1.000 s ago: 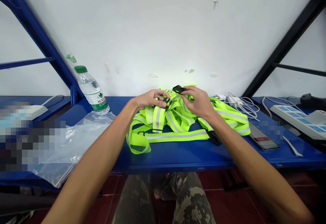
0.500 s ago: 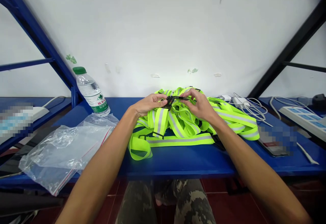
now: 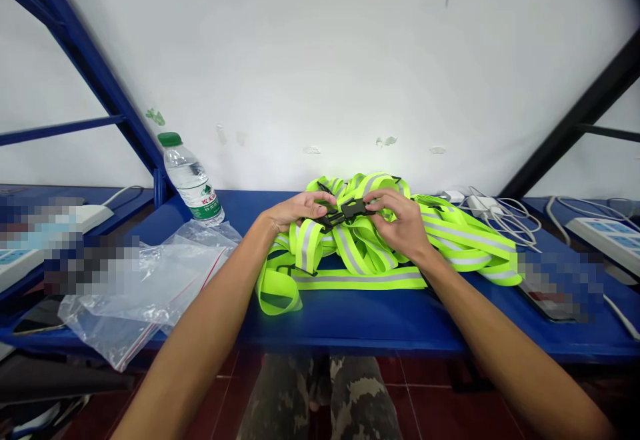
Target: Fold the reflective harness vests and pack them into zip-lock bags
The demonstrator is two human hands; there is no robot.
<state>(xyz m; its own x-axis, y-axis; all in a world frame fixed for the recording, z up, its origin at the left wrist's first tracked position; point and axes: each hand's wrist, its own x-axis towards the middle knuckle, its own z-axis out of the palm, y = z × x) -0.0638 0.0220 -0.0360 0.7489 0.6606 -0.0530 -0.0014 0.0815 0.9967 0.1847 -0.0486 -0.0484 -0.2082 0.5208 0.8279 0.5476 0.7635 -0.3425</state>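
Observation:
A black plastic side-release buckle (image 3: 354,209) is held between my hands, above a heap of neon-yellow straps (image 3: 345,250) with grey reflective stripes. My left hand (image 3: 300,209) pinches its pronged half at the left end. From the right, my right hand (image 3: 399,221) grips the socket half, thumb and fingers closed on it. The two halves meet or nearly meet; whether they are locked I cannot tell. Black slider buckles show on the straps below, and one strap lies straight along the front of the heap.
Clear zip bags (image 3: 165,280) lie left on the blue table (image 3: 350,320), before a green-capped water bottle (image 3: 193,180). To the right are a white charger with cables (image 3: 485,205) and a phone (image 3: 550,300). Power strips (image 3: 607,237) flank both sides; a white wall stands behind.
The two buckle halves have shifted slightly right and down with my hands, and the socket half now faces me plainly. The whole view has swung a little to the left.

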